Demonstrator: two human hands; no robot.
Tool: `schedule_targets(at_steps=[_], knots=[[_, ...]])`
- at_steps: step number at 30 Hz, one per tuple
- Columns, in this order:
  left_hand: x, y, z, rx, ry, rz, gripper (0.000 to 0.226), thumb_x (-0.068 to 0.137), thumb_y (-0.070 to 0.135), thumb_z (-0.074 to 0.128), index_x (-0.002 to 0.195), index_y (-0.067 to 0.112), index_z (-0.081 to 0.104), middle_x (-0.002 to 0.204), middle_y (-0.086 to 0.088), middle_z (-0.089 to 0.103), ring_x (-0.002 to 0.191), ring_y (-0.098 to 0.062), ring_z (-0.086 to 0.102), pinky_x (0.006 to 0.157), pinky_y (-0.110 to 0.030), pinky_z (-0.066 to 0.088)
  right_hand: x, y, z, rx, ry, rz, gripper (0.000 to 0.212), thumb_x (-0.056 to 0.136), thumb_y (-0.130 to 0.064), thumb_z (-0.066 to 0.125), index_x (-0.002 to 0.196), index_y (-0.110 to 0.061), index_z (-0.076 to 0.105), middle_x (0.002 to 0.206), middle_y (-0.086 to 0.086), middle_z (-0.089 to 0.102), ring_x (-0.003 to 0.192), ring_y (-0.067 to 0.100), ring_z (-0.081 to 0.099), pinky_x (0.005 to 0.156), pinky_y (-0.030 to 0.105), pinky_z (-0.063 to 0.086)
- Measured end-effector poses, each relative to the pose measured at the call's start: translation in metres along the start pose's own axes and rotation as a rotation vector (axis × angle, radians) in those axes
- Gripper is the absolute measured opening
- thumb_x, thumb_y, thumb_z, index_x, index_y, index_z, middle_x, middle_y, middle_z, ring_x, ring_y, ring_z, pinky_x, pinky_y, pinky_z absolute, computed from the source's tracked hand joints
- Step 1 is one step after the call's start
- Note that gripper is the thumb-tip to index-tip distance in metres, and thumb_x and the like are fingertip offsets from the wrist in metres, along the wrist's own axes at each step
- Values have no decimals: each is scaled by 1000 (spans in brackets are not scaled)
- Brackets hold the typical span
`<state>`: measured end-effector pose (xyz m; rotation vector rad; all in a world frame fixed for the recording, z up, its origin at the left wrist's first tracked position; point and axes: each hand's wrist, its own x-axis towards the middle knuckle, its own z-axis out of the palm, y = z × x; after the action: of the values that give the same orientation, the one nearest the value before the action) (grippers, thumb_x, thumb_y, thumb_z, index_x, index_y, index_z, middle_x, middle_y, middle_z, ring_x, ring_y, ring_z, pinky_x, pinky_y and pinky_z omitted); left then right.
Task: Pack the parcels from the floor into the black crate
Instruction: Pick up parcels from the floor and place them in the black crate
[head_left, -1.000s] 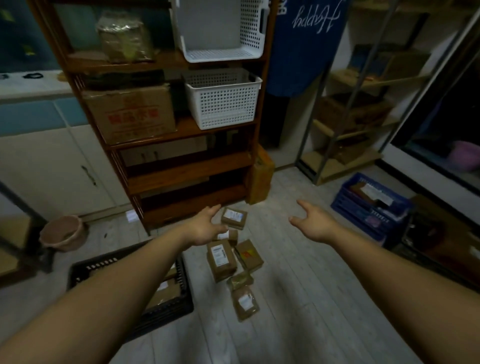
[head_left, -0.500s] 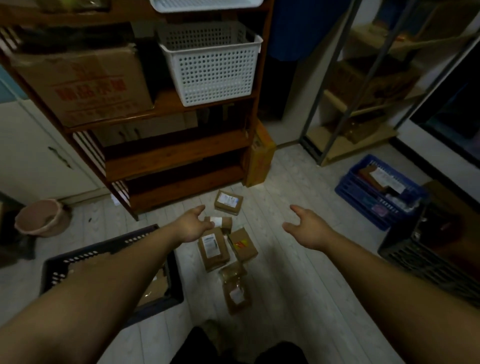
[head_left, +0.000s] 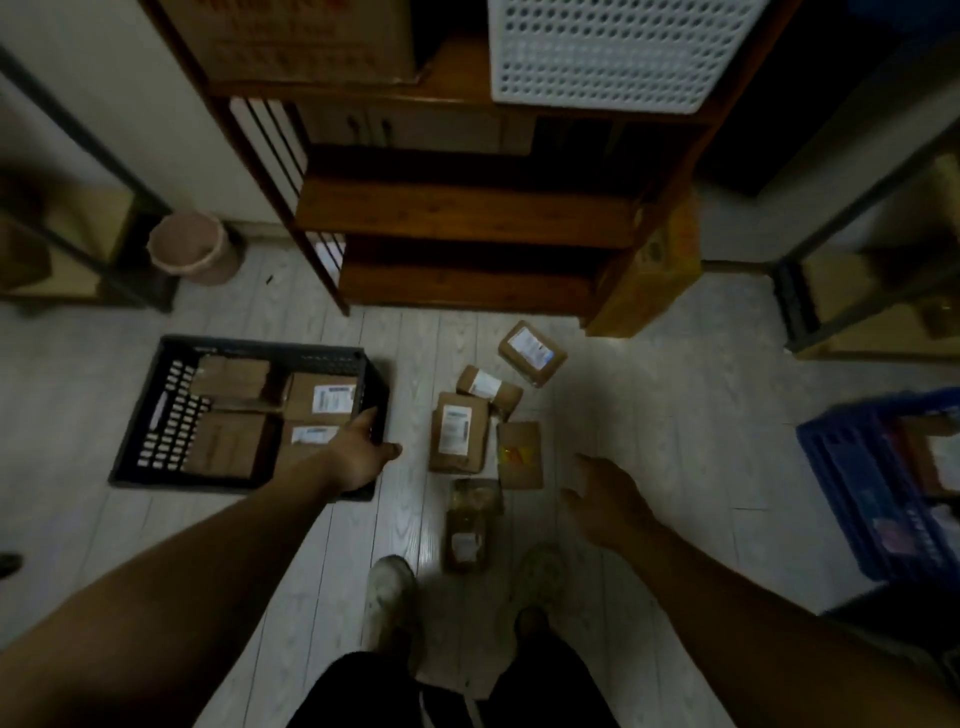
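Head view, left fingers (head_left: 366, 420): straight and relaxed, holding nothing. Your left hand (head_left: 358, 457) hangs over the black crate (head_left: 166, 415) at its near right corner. I cannot tell whether it touches the rim.
Right fingers (head_left: 589, 463): loosely splayed and empty. Your right hand (head_left: 608, 499) hovers above the floor (head_left: 649, 415), just beside the pile at its four o'clock.
Step in hand: you look to be between picks, with both hands free.
Next move: lower your right hand onto the red-marked parcel (head_left: 519, 454), the nearest one, and curl round its edges. Then carry it toward nine o'clock.
Parcels on floor: five brown ones at twelve o'clock from your shoes. The labelled flat parcel (head_left: 460, 439) touches the marked one. A small roll (head_left: 488, 387) and a tilted box (head_left: 531, 353) lie beyond, and a crinkled bag (head_left: 470, 525) is nearest.
Crate: it sits at ten o'clock and is lined with flat brown parcels, two of them showing white labels. Stacking room seems to remain.
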<state>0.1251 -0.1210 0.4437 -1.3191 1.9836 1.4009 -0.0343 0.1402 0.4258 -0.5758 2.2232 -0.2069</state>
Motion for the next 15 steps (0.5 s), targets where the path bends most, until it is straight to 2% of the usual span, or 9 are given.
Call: schedule_targets(at_steps=[3, 5, 9, 11, 15], knots=[[33, -9, 20, -83, -20, -52, 64, 90, 16, 57, 144, 13, 25, 138, -18, 44, 119, -35, 49, 99, -52, 43, 44, 3, 8, -39, -66, -96, 49, 94, -37, 48, 139, -20, 37, 137, 12, 46, 120, 29, 47, 90, 32, 39], [63, -18, 34, -139, -32, -89, 63, 89, 16, 58, 144, 13, 27, 136, -19, 46, 118, -35, 50, 100, -51, 43, 76, 8, 18, -4, -74, -91, 48, 93, -38, 51, 136, -20, 39, 133, 11, 49, 115, 27, 51, 80, 26, 35], [130, -48, 65, -149, -40, -170, 73, 87, 27, 62, 146, 20, 20, 140, -15, 42, 123, -36, 46, 103, -49, 40, 144, 17, 50, 152, -157, 29, 62, 91, -41, 55, 144, -23, 29, 141, 7, 43, 123, 25, 47, 83, 27, 35], [169, -70, 80, -164, -43, -185, 72, 86, 33, 62, 146, 22, 23, 142, -12, 41, 123, -33, 45, 102, -46, 41, 184, 20, 74, 180, -196, 39, 61, 92, -40, 55, 144, -23, 30, 142, 7, 43, 124, 25, 46, 88, 29, 37], [251, -118, 111, -184, -16, -202, 73, 84, 36, 62, 146, 24, 24, 148, -8, 35, 128, -27, 41, 100, -37, 40, 265, 25, 135, 242, -254, 57, 57, 93, -39, 53, 143, -24, 32, 139, 8, 44, 118, 25, 47, 85, 30, 37]])
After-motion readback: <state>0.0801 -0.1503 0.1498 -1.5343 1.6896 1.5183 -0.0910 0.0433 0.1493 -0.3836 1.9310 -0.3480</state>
